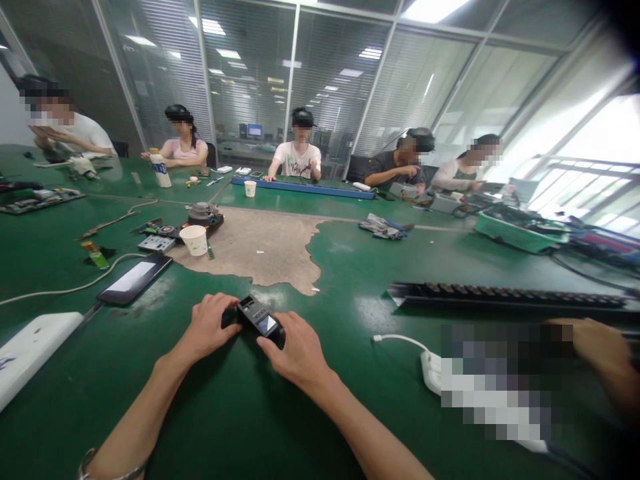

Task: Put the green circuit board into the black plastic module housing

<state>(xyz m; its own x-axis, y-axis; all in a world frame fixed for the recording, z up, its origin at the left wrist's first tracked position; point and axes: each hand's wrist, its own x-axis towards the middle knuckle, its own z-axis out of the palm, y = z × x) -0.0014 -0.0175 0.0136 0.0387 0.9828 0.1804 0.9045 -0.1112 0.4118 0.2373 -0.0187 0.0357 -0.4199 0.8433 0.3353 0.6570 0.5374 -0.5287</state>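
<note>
Both of my hands hold a small black device between them, just above or on the green table. It has a small lit screen at its right end. My left hand pinches the device's left end between thumb and fingers. Around the right end, by the screen, the thumb and fingers of my right hand are closed. The fingertips of both hands are partly hidden behind the device.
A phone and a white power strip lie at left, a paper cup beyond. At right are a black slotted rail, a white adapter and another person's hand. Several people sit across the table.
</note>
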